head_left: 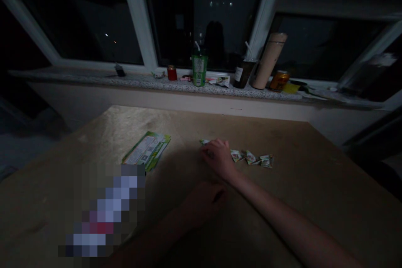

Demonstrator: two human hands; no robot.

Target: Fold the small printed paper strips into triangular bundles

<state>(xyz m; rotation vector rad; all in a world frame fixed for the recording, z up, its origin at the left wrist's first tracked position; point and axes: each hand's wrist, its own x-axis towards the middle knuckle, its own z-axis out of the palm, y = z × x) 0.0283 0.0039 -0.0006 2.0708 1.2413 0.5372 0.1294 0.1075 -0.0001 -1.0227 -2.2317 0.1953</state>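
Head: right hand (217, 155) at packets (250, 158), well inside table edges (251, 120).

Dark windows (204, 12) above a speckled sill (138, 77)

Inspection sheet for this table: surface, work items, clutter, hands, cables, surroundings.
Surface: tan tabletop, dimly lit.
Work items: small green-and-white pieces in a rough row, one partly hidden by right hand.
Clutter: green printed item; pixelated patch beside it, unreadable.
Hands: right hand at the row's left end, left hand nearer camera; both grips unclear.
Cables: nothing seen.
Surroundings: windowsill with green cup, dark cup, tall cylinder, can; dark windows behind.
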